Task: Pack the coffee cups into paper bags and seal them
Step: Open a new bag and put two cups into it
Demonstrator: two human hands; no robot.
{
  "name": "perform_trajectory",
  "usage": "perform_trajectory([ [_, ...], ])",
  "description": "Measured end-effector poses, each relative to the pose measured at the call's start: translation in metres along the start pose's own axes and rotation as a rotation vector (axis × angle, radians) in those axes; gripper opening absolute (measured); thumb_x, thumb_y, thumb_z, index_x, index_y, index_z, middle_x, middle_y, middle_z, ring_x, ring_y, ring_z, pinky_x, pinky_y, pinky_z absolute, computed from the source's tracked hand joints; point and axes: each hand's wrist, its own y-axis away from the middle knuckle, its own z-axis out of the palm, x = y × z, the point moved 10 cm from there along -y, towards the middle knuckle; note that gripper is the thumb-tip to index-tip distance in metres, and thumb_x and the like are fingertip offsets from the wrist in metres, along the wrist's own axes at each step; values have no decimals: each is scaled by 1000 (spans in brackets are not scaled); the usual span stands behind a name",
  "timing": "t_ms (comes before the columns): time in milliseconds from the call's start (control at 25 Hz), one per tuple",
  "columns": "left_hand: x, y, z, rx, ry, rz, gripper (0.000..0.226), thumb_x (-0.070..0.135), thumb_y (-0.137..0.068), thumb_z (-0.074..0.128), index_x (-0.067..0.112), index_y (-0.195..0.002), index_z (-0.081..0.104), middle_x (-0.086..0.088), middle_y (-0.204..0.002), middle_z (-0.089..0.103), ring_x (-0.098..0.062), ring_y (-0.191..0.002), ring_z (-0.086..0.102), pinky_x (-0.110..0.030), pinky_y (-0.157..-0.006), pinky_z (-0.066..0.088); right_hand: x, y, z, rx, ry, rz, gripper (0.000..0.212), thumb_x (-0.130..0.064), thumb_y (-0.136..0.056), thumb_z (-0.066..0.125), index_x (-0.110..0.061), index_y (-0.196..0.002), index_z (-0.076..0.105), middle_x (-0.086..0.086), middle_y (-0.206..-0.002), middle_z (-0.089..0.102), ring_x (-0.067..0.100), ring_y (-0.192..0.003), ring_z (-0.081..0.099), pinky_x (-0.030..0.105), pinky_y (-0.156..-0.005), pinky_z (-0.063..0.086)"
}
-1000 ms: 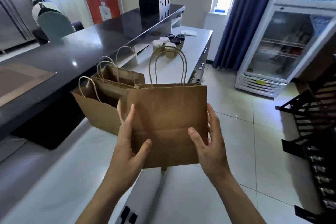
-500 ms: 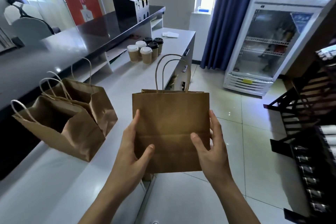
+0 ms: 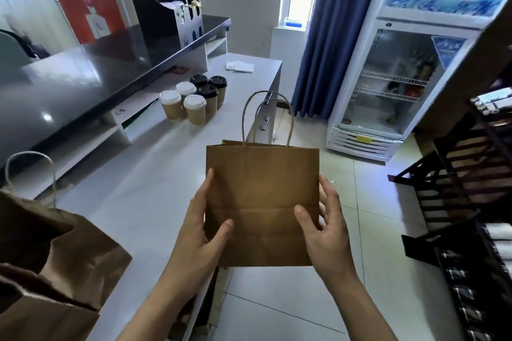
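I hold a flat, folded brown paper bag (image 3: 261, 196) upright in front of me, its twine handles pointing up. My left hand (image 3: 201, 232) grips its left edge, thumb across the front. My right hand (image 3: 325, 227) grips the right edge the same way. Several paper coffee cups (image 3: 194, 98) stand grouped on the white counter (image 3: 144, 188) ahead, some with white lids, some with black lids. Two opened brown paper bags (image 3: 50, 263) stand on the counter at the lower left, partly cut off by the frame.
A dark raised bar top (image 3: 83, 75) runs along the left with a black organiser (image 3: 166, 14) on it. White napkins (image 3: 239, 66) lie at the counter's far end. A glass-door fridge (image 3: 401, 77) stands at the right, a dark rack (image 3: 476, 202) nearer.
The view has moved along the counter toward the cups; the opened bags have slid to the lower left. Both hands keep the same hold on the folded bag.
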Motion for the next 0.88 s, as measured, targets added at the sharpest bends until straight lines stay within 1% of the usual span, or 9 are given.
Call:
perform_trajectory([
  [160, -6, -67, 2, -16, 21, 10, 85, 9, -97, 64, 55, -154, 22, 25, -158, 35, -12, -145, 40, -50, -118, 39, -6, -59, 12, 21, -5, -9, 67, -33, -98, 65, -55, -150, 30, -17, -154, 44, 10, -139, 45, 47, -115, 43],
  [400, -24, -141, 14, -13, 17, -19, 86, 6, -96, 64, 56, -153, 24, 24, -158, 36, -10, -145, 40, -49, -118, 39, 11, -135, 26, 10, -11, 31, 68, -31, -98, 65, -49, -154, 31, -16, -154, 43, 10, -141, 43, 41, -117, 41],
  [480, -31, -165, 21, -3, 11, -37, 86, 6, -96, 64, 56, -153, 24, 24, -158, 37, -9, -145, 40, -48, -117, 40, 21, -163, 29, -2, -24, 42, 67, -31, -98, 65, -48, -154, 32, -16, -154, 45, 8, -140, 44, 35, -116, 41],
  [560, -35, -189, 29, 14, 6, -54, 86, 7, -96, 64, 58, -152, 24, 26, -157, 37, -6, -144, 39, -47, -117, 40, 30, -195, 33, -26, -36, 52, 65, -31, -97, 65, -47, -153, 35, -19, -149, 46, 6, -137, 45, 23, -109, 41],
  [640, -40, -217, 39, 33, -5, -69, 86, 8, -96, 65, 60, -151, 24, 28, -156, 37, -2, -144, 38, -46, -117, 40, 40, -231, 35, -54, -52, 60, 63, -30, -98, 66, -46, -152, 37, -23, -143, 47, 4, -133, 47, 17, -103, 39],
  [680, -42, -233, 47, 45, -11, -76, 86, 7, -97, 65, 60, -151, 24, 27, -156, 37, -2, -143, 38, -45, -118, 40, 46, -253, 33, -68, -66, 61, 62, -29, -98, 66, -46, -151, 38, -24, -141, 48, 4, -131, 48, 17, -102, 40],
  [760, -45, -261, 61, 66, -22, -96, 86, 7, -97, 65, 61, -150, 25, 26, -156, 37, -3, -143, 39, -42, -116, 42, 54, -291, 31, -93, -82, 73, 60, -30, -98, 66, -47, -149, 40, -22, -142, 49, 6, -131, 49, 24, -105, 44],
  [800, -46, -278, 71, 80, -19, -109, 86, 8, -97, 65, 62, -149, 25, 26, -156, 37, -3, -142, 41, -40, -115, 44, 57, -314, 29, -109, -84, 75, 58, -32, -98, 66, -49, -147, 40, -21, -142, 49, 8, -130, 50, 28, -105, 46],
  [880, -47, -307, 87, 105, -15, -140, 85, 10, -97, 64, 66, -147, 25, 25, -156, 37, -5, -140, 43, -36, -113, 46, 63, -355, 27, -144, -96, 85, 55, -33, -98, 65, -55, -141, 40, -23, -137, 49, 9, -129, 51, 31, -103, 48],
])
